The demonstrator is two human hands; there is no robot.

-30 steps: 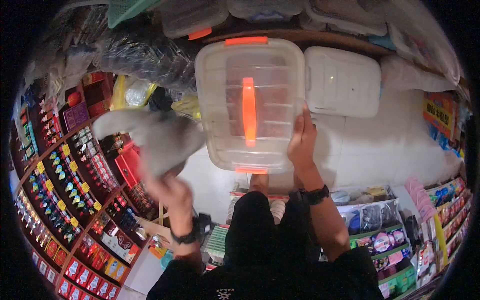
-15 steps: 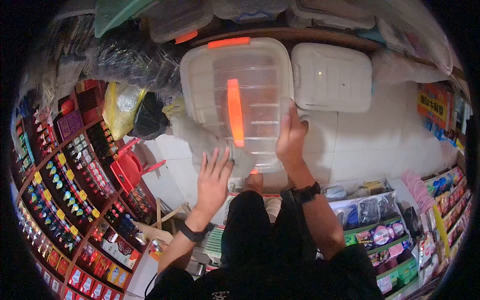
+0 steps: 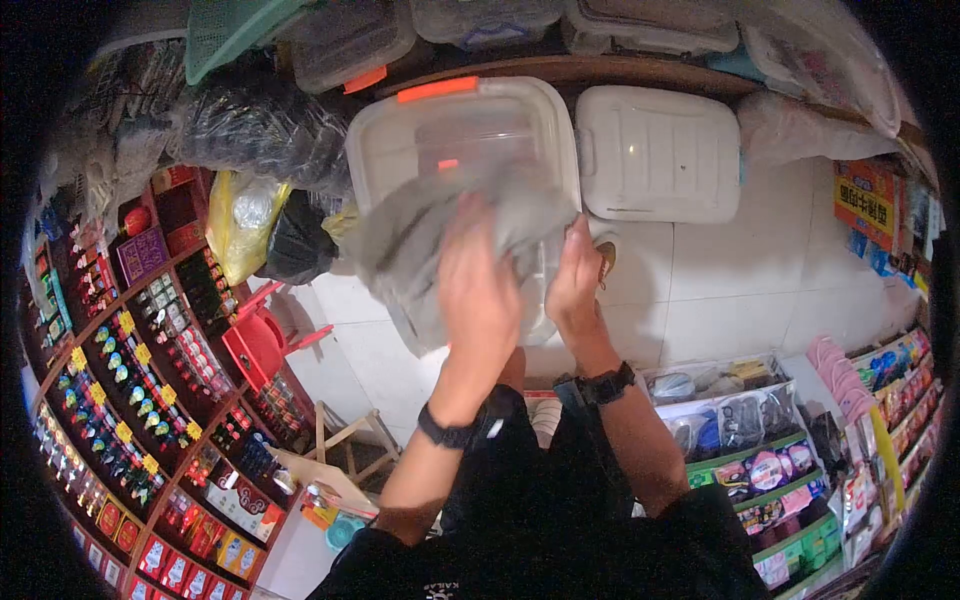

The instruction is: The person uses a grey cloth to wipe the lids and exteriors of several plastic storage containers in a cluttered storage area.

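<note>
A clear plastic storage box (image 3: 385, 150) with a ribbed lid and orange clasps sits in front of me. A crumpled grey cloth (image 3: 400, 235) lies over much of its lid and hides most of the orange handle. My left hand (image 3: 480, 290) is on the cloth, blurred by motion, and the cloth moves along with it. At the box's right side, my right hand (image 3: 575, 280) grips the edge, thumb uppermost. A dark band circles each wrist.
Right of the box stands a white lidded bin (image 3: 660, 150). A red plastic chair (image 3: 258, 345) and a yellow bag (image 3: 243, 225) are at left, beside shelves of small goods. Packaged goods fill green-edged racks (image 3: 765, 470) at lower right. A shoe (image 3: 606, 255) shows beside the box.
My left hand has moved up and right across the lid, carrying the grey cloth over the orange handle. My right hand stays at the box's right edge.
</note>
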